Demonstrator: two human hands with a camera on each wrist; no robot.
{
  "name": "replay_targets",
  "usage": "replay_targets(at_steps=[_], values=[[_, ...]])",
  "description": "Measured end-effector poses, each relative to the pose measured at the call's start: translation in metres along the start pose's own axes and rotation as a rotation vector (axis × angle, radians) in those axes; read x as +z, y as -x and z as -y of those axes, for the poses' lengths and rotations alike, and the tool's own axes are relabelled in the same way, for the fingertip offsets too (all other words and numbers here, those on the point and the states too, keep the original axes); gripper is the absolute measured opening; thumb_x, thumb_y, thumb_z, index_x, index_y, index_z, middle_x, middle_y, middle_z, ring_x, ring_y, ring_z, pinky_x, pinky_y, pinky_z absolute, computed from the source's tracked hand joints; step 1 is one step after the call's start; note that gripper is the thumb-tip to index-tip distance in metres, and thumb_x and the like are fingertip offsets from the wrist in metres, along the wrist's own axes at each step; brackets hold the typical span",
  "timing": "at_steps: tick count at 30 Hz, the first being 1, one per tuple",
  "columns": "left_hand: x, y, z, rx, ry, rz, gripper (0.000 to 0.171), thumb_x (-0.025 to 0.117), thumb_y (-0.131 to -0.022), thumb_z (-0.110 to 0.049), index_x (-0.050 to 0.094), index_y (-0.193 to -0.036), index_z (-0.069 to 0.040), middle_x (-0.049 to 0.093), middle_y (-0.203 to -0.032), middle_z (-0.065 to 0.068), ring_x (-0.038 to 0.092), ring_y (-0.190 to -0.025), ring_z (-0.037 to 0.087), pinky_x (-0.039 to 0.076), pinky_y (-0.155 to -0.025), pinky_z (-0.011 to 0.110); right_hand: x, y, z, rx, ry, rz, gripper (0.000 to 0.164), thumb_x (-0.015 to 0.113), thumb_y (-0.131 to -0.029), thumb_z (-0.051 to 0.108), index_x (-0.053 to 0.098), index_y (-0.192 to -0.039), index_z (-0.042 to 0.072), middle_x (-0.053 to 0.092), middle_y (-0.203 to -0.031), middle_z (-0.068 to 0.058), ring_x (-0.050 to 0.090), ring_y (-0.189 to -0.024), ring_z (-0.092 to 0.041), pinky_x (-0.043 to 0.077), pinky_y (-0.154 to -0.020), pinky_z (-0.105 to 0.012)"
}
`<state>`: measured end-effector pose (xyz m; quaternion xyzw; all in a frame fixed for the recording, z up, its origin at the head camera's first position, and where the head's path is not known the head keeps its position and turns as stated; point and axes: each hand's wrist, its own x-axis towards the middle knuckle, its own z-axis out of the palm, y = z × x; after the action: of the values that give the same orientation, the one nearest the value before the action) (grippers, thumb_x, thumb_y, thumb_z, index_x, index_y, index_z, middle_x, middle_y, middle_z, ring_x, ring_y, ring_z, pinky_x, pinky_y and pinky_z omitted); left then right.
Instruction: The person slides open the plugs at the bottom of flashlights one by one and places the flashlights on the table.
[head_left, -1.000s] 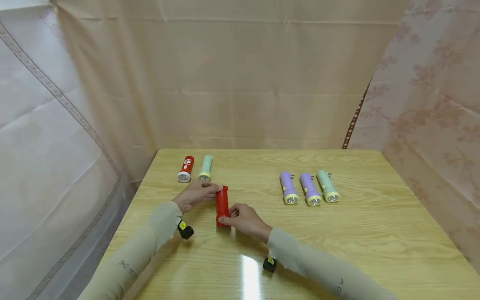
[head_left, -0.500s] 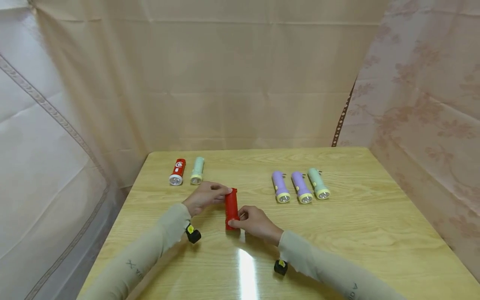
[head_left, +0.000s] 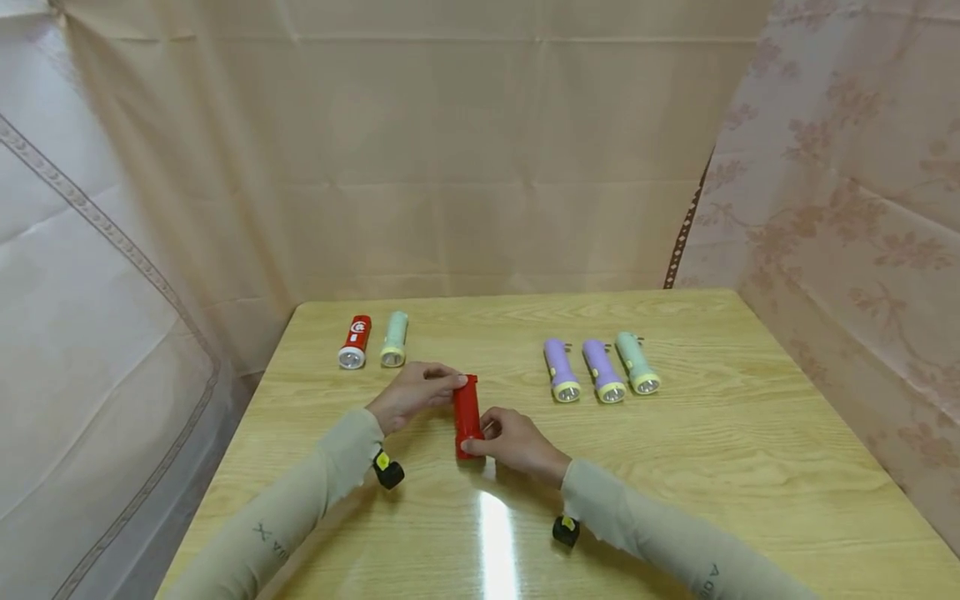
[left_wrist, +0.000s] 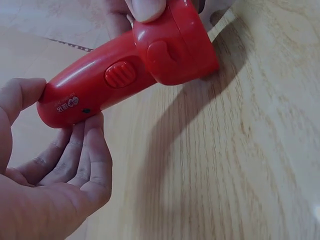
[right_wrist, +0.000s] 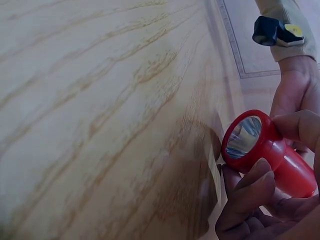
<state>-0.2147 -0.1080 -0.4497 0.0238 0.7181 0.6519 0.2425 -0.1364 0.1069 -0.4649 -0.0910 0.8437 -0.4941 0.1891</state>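
While five flashlights (head_left: 603, 368) are laid toward the far edge of the worktop (head_left: 712, 475), the all-red flashlight (head_left: 467, 408) (not yet released) is pinched by left grip (head_left: 414, 395) and right grip (head_left: 519, 442).

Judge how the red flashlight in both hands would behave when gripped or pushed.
The red flashlight is probably stiff, looking like moulded plastic. Its glossy finish may feel slippery. Laid down, it could roll, being round, though its flared head might make it curve.
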Motion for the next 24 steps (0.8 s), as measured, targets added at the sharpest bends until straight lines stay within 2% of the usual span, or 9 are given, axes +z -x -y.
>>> replay_targets(at_steps=[3, 8, 15, 20, 22, 24], values=[[0.002, 0.003, -0.003, 0.024, -0.007, 0.008, 0.038, 0.078, -0.094, -0.023, 0.068, -0.124, -0.002, 0.069, -0.123, 0.014, 0.07, -0.108, 0.026, 0.052, -0.102, 0.045, -0.002, -0.001, -0.001, -0.017, -0.002, 0.004, 0.036, 0.082, -0.089, 0.033, 0.065, -0.106, 0.006, 0.069, -0.093, -0.002, 0.061, -0.083, -0.018, 0.05, -0.072, -0.032], [0.005, 0.008, -0.006, 0.067, -0.076, 0.012, 0.041, 0.082, -0.09, -0.031, 0.069, -0.123, -0.01, 0.07, -0.121, 0.008, 0.067, -0.109, 0.024, 0.051, -0.104, 0.049, -0.005, -0.004, -0.002, -0.032, 0.008, -0.001, 0.037, 0.085, -0.086, 0.03, 0.064, -0.106, 0.007, 0.069, -0.094, -0.002, 0.063, -0.085, -0.018, 0.052, -0.075, -0.033], [0.01, 0.02, -0.009, 0.18, -0.172, 0.036, 0.038, 0.084, -0.088, -0.031, 0.07, -0.12, -0.014, 0.071, -0.115, 0.004, 0.065, -0.105, 0.026, 0.051, -0.101, 0.053, -0.008, -0.008, -0.001, -0.031, 0.034, -0.005, 0.042, 0.09, -0.081, 0.027, 0.062, -0.106, 0.008, 0.068, -0.095, -0.002, 0.062, -0.087, -0.019, 0.05, -0.079, -0.035], [0.014, 0.027, -0.008, 0.279, -0.227, 0.097, 0.037, 0.085, -0.088, -0.029, 0.067, -0.117, -0.014, 0.07, -0.113, 0.006, 0.066, -0.103, 0.029, 0.057, -0.09, 0.043, -0.007, -0.01, -0.002, -0.053, 0.057, -0.004, 0.047, 0.092, -0.079, 0.023, 0.062, -0.112, 0.008, 0.067, -0.098, -0.001, 0.061, -0.089, -0.019, 0.049, -0.08, -0.036], [0.015, 0.029, -0.007, 0.31, -0.239, 0.118, 0.037, 0.085, -0.087, -0.029, 0.067, -0.116, -0.015, 0.069, -0.113, 0.007, 0.067, -0.101, 0.031, 0.058, -0.085, 0.038, -0.007, -0.01, -0.002, -0.056, 0.057, 0.0, 0.052, 0.092, -0.078, 0.022, 0.062, -0.119, 0.009, 0.066, -0.1, 0.001, 0.06, -0.091, -0.02, 0.049, -0.082, -0.037], [0.015, 0.032, -0.006, 0.328, -0.245, 0.137, 0.036, 0.085, -0.088, -0.029, 0.066, -0.115, -0.015, 0.069, -0.113, 0.007, 0.067, -0.099, 0.032, 0.058, -0.084, 0.039, -0.007, -0.01, -0.002, -0.06, 0.058, 0.004, 0.058, 0.092, -0.078, 0.022, 0.061, -0.125, 0.01, 0.066, -0.101, 0.001, 0.06, -0.093, -0.02, 0.049, -0.083, -0.038]])
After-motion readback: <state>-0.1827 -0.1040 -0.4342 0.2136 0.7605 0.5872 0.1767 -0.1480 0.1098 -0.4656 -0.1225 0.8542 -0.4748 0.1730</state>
